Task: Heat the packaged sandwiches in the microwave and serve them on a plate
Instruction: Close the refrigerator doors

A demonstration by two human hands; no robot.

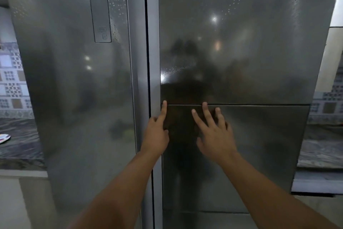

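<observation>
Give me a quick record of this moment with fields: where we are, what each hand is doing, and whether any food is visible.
place: in front of a steel two-door fridge
doors: both shut
left hand: forefinger stretched up by the inner edge of the right door
right hand: fingers spread, on or near the lower panel; contact unclear
sandwiches: none in view
beside: counter at left

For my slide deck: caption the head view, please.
Both hands, left and right, reach for the closed steel refrigerator's right door.
</observation>
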